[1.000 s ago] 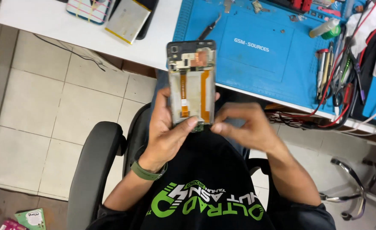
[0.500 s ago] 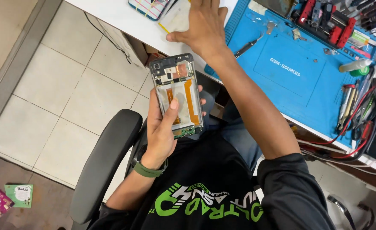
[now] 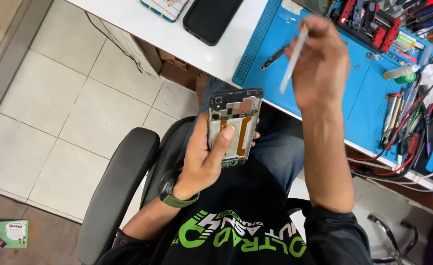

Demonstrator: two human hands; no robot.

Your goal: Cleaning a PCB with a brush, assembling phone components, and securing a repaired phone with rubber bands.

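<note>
— What is each hand gripping?
— The left hand (image 3: pixel 204 159) is clenching one opened phone frame (image 3: pixel 233 126) above the lap; the right hand (image 3: pixel 319 61) is pinching one thin white strip (image 3: pixel 293 60) over the counter's blue mat (image 3: pixel 324 73).
— Other phones?
— Two are lying on the counter (image 3: pixel 197 44).

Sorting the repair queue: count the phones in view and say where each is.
3. The opened phone with orange flex cables is in the left hand; a black phone and a striped-case phone lie on the white desk. Others may be outside the frame.

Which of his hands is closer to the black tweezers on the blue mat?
Right. The right hand, holding a thin white strip, hovers just beside the tweezers. The left hand is lower, holding the opened phone.
</note>
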